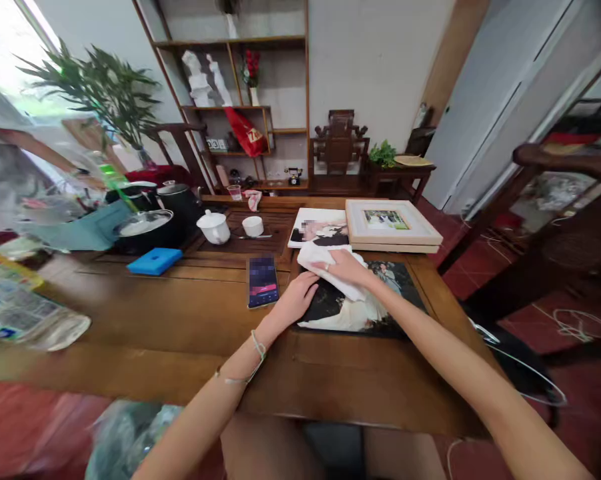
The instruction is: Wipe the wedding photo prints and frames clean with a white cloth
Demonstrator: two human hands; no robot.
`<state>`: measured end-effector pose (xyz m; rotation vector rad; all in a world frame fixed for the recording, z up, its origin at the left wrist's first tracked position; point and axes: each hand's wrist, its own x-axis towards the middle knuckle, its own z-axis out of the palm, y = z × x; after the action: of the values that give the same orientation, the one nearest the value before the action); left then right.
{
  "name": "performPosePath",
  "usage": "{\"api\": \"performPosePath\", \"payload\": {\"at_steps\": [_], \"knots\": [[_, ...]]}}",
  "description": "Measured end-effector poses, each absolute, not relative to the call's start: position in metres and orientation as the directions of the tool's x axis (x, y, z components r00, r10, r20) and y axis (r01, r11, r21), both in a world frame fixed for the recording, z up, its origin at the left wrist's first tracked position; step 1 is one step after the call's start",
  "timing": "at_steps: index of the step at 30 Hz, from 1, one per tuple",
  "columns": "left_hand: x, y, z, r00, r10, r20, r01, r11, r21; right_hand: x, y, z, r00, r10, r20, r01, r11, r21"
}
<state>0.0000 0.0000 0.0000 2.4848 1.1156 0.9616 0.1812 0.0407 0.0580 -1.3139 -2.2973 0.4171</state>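
A large dark photo print (363, 315) with figures in light clothes lies on the wooden table. My right hand (348, 268) presses a folded white cloth (314, 255) onto its upper left part, the fingers spread over the cloth. At the print's left edge rests my left hand (296, 297), palm down with fingers extended and holding nothing; its fingertips are close to the cloth. Just left of that hand lies a phone (263, 281) with its screen lit. Part of the print is hidden under the cloth and my right forearm.
Behind the print are another photo print (314, 223) and stacked picture frames (394, 230). A white teapot (213, 228), a white cup (253, 226), a blue box (155, 261) and a lidded pot (145, 230) stand to the left. A wooden chair (555, 233) is at right.
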Motion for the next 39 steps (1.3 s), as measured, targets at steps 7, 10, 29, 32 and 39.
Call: {"api": "performPosePath", "payload": {"at_steps": [7, 10, 29, 32, 39], "knots": [[-0.001, 0.002, -0.003, 0.481, 0.74, 0.47, 0.56, -0.672, 0.484, 0.247, 0.014, 0.049, -0.343, 0.904, 0.254, 0.815, 0.421, -0.399], [-0.002, 0.002, -0.002, 0.468, 0.757, 0.455, 0.559, -0.653, 0.511, 0.257, -0.005, 0.041, -0.3, 0.915, 0.27, 0.854, 0.384, -0.351], [-0.004, 0.0, 0.004, 0.473, 0.766, 0.436, 0.562, -0.643, 0.52, 0.253, -0.004, 0.038, -0.345, 0.892, 0.291, 0.887, 0.411, -0.211], [-0.004, 0.0, 0.003, 0.477, 0.756, 0.448, 0.556, -0.654, 0.512, 0.24, -0.007, 0.037, -0.384, 0.887, 0.257, 0.885, 0.433, -0.172], [-0.003, -0.001, 0.006, 0.496, 0.76, 0.419, 0.555, -0.649, 0.52, 0.23, -0.072, 0.045, -0.772, 0.625, 0.119, 0.577, 0.767, -0.281]]}}
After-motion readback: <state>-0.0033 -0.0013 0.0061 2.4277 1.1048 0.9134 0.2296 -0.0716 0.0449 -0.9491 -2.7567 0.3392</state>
